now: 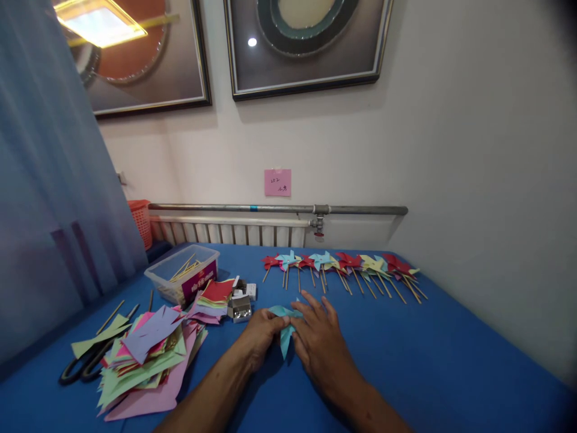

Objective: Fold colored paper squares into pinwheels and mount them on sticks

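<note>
A light blue paper pinwheel (285,341) is between my two hands, low over the blue table, with its pointed blades partly folded. My left hand (264,334) pinches it from the left, thumb on top. From the right, my right hand (318,337) grips its edge near the centre, the other fingers reaching forward. The middle of the pinwheel is mostly covered by my fingers. Just left of my left hand stands a small open box (240,310) of shiny small pieces. A stack of coloured paper squares (216,294) lies beside it.
Finished pinwheels on sticks (349,261) line the back right. A clear plastic tub (180,273) holds wooden sticks. At the left lie a big pile of cut coloured paper (148,355) and black-handled scissors (90,364). A radiator (229,231) runs along the wall.
</note>
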Demonstrator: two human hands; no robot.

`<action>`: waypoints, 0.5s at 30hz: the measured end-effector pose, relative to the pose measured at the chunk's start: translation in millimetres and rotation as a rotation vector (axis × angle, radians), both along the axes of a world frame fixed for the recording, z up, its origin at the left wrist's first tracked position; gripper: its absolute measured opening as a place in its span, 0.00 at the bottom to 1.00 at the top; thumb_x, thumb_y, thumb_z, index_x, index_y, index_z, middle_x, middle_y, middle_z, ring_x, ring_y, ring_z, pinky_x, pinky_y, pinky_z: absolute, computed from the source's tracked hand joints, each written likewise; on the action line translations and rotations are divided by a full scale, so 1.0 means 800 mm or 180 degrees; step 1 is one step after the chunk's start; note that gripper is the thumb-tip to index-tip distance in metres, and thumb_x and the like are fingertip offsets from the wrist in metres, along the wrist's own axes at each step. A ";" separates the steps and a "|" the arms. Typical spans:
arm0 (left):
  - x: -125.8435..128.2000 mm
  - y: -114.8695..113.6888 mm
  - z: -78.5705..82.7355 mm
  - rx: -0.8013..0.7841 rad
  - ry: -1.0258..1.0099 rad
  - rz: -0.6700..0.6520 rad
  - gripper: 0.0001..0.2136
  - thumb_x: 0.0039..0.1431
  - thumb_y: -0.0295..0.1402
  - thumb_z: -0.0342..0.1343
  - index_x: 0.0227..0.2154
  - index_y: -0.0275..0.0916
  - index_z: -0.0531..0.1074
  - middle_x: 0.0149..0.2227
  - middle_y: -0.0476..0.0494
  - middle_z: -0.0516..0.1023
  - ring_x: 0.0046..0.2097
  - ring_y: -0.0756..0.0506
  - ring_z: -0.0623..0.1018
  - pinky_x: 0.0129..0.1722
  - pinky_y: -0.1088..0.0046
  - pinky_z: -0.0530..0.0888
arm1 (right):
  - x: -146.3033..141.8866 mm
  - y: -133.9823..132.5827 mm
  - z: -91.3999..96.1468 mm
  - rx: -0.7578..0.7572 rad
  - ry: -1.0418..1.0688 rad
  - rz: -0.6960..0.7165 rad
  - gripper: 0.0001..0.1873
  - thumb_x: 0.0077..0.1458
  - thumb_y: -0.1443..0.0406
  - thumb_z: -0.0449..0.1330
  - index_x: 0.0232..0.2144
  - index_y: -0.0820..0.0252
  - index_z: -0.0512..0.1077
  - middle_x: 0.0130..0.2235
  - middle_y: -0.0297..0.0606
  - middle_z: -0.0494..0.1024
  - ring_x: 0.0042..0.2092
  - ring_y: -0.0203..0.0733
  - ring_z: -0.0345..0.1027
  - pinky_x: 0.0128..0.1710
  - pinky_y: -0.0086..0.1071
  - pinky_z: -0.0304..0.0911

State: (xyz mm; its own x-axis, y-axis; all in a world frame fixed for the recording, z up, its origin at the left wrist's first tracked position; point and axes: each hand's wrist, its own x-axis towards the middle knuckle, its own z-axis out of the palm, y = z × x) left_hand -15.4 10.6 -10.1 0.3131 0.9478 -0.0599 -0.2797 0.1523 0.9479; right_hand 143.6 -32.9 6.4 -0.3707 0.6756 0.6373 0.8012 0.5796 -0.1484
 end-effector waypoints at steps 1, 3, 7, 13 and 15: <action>0.000 0.000 0.000 -0.0003 -0.0054 -0.0018 0.16 0.41 0.40 0.71 0.21 0.35 0.71 0.20 0.50 0.68 0.23 0.52 0.65 0.27 0.73 0.59 | 0.000 0.000 0.000 0.0014 -0.0009 0.0000 0.18 0.56 0.74 0.55 0.45 0.54 0.77 0.56 0.43 0.78 0.67 0.57 0.57 0.66 0.64 0.47; 0.001 -0.001 0.001 -0.0025 -0.0118 -0.0024 0.16 0.41 0.39 0.71 0.23 0.34 0.73 0.21 0.48 0.71 0.23 0.52 0.67 0.28 0.73 0.61 | -0.001 -0.001 0.000 0.0013 -0.0015 -0.0009 0.18 0.57 0.74 0.55 0.45 0.54 0.77 0.55 0.43 0.78 0.67 0.57 0.57 0.66 0.64 0.47; 0.003 -0.004 0.006 -0.0092 -0.0144 0.0070 0.14 0.39 0.36 0.71 0.24 0.34 0.74 0.22 0.47 0.73 0.23 0.52 0.68 0.27 0.74 0.62 | -0.001 -0.005 -0.001 -0.0055 -0.0009 -0.0026 0.18 0.58 0.72 0.55 0.47 0.55 0.77 0.56 0.43 0.78 0.67 0.56 0.58 0.66 0.63 0.49; 0.004 -0.005 0.011 -0.0068 -0.0042 0.0138 0.09 0.38 0.30 0.67 0.23 0.33 0.75 0.22 0.48 0.75 0.23 0.53 0.68 0.26 0.76 0.63 | -0.001 -0.005 -0.006 -0.0113 0.0238 0.0042 0.16 0.61 0.68 0.55 0.48 0.53 0.77 0.57 0.43 0.76 0.67 0.56 0.59 0.65 0.61 0.53; 0.004 -0.004 0.011 -0.0018 -0.0002 0.0131 0.08 0.39 0.30 0.67 0.23 0.33 0.75 0.22 0.48 0.75 0.23 0.53 0.68 0.26 0.76 0.63 | 0.001 -0.001 -0.008 -0.0173 0.0681 -0.0005 0.15 0.62 0.65 0.55 0.49 0.53 0.76 0.60 0.45 0.74 0.66 0.56 0.61 0.64 0.59 0.56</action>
State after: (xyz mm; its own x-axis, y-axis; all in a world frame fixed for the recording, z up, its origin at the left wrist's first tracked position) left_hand -12.2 7.5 -1.1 0.2739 0.9595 -0.0652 -0.2863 0.1461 0.9469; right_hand 144.1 -33.6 -0.1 -0.2299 0.7116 0.6639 0.7491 0.5649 -0.3461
